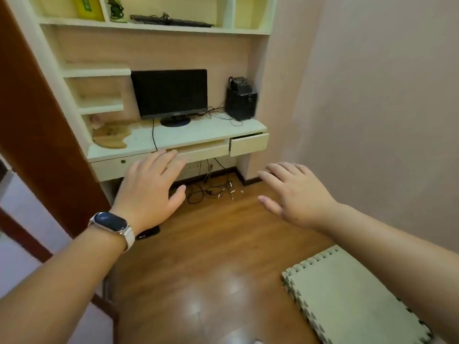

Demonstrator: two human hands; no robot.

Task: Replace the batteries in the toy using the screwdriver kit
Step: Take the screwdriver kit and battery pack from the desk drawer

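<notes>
The toy, its batteries and the screwdriver kit cannot be made out anywhere in the head view. The left hand [149, 192] and the right hand [295, 194] are held out palm down with fingers spread and loose, gripping nothing. A dark flat object [150, 233] lies on the wooden floor [211, 244], mostly hidden behind the left wrist and impossible to identify. Small white pieces [232, 192] lie beside the cables [198, 194], too small to tell.
</notes>
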